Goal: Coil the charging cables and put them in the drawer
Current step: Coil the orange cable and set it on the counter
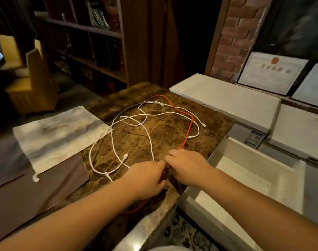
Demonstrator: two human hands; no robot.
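Several charging cables lie tangled on a brown marble counter (172, 134): white cables (149, 140), a red cable (190, 120) and a thin dark cable (134, 132). My left hand (145, 180) and my right hand (186, 167) meet at the counter's near edge, fingers curled, pinching the near end of the red cable between them. A stretch of red cable shows below my left wrist. An open white drawer (245, 180) stands to the right of my hands, with nothing visible inside it.
A pale marbled mat (55, 136) lies on a brown cloth (37, 196) to the left. White cabinet tops (227, 98) and framed certificates (270, 73) are at the back right. Bookshelves stand behind; a patterned rug is below.
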